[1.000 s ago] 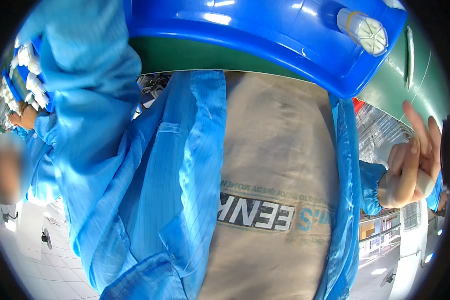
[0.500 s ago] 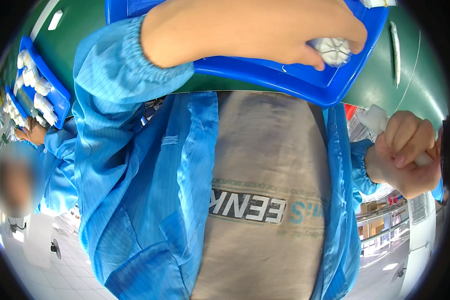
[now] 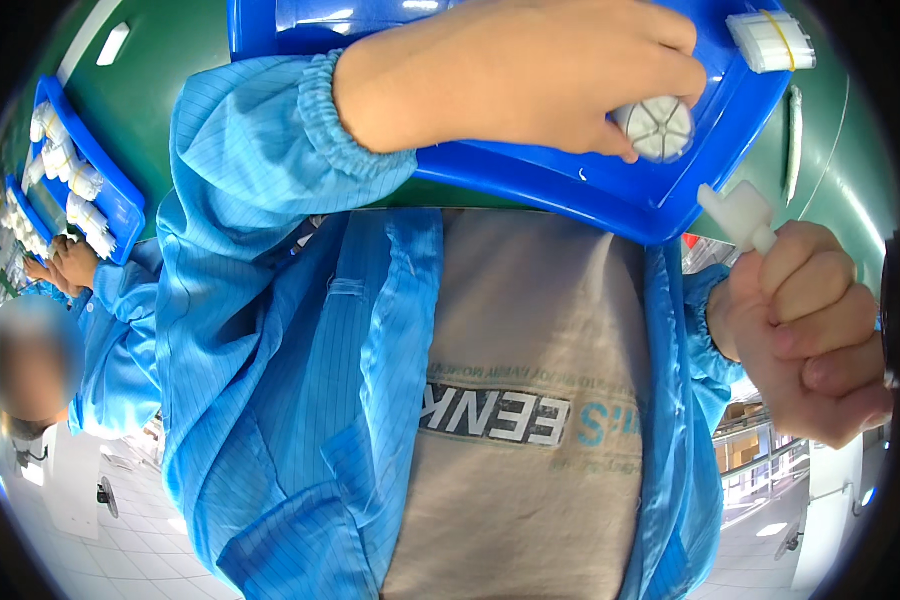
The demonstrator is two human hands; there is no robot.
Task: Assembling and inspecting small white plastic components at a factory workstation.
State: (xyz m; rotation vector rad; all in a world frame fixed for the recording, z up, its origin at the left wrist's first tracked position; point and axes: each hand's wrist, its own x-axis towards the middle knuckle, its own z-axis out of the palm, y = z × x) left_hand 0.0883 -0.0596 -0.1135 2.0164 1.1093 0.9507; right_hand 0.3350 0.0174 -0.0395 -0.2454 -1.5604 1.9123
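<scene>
My left hand [image 3: 530,75] reaches across a blue tray [image 3: 580,195]. Its fingers are closed around a round white piece [image 3: 660,128], whose facing end is split into wedges by dark lines. Off to the right, my right hand [image 3: 810,325] is curled into a fist. Out of it sticks a white plastic piece [image 3: 740,215] with a flat, notched head and a short stem; the fingers hide the rest. At the tray's right rim lies a bundle of white strips [image 3: 770,42] with a yellow band around it.
On the green table [image 3: 160,90], a long white strip [image 3: 794,145] lies right of the tray, and a small white piece [image 3: 113,45] lies far left. Another blue tray [image 3: 120,195] holds several white bundles, near a co-worker's hands [image 3: 65,265].
My left hand sits slightly lower in view, still holding the round white piece. My right hand has turned, and the white plastic piece points more up and left. More of the banded bundle shows.
</scene>
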